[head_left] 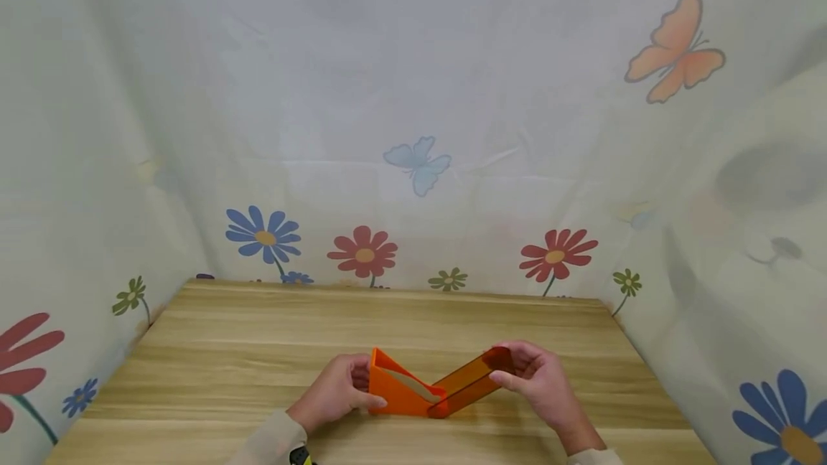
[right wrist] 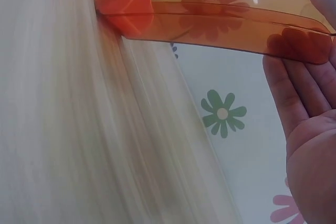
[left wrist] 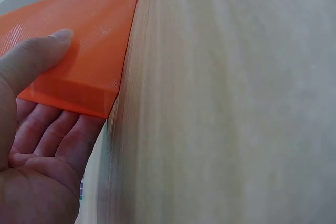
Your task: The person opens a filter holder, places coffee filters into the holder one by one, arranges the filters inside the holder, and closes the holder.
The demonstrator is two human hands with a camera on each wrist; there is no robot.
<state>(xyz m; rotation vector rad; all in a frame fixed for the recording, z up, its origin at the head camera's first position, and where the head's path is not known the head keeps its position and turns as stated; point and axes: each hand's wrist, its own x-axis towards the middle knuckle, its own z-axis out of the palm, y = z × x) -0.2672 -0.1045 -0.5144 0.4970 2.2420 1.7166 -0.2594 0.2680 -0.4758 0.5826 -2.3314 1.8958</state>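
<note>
In the head view, an orange wedge-shaped case (head_left: 397, 395) stands on the table, with a pale inner surface showing along its sloping open side. A see-through orange lid (head_left: 474, 382) is hinged at its low right end and swung out, up to the right. My left hand (head_left: 339, 386) grips the case's tall left end; the left wrist view puts the thumb on its broad face and fingers at the end. My right hand (head_left: 536, 382) holds the lid's far end between thumb and fingers. Through the lid (right wrist: 210, 17), the fingertips are visible in the right wrist view.
The wood-grain table (head_left: 310, 329) spreads around both hands. A pale curtain (head_left: 413, 77) printed with flowers and butterflies encloses it at the back and sides. A black and yellow band (head_left: 300, 456) shows at the left cuff.
</note>
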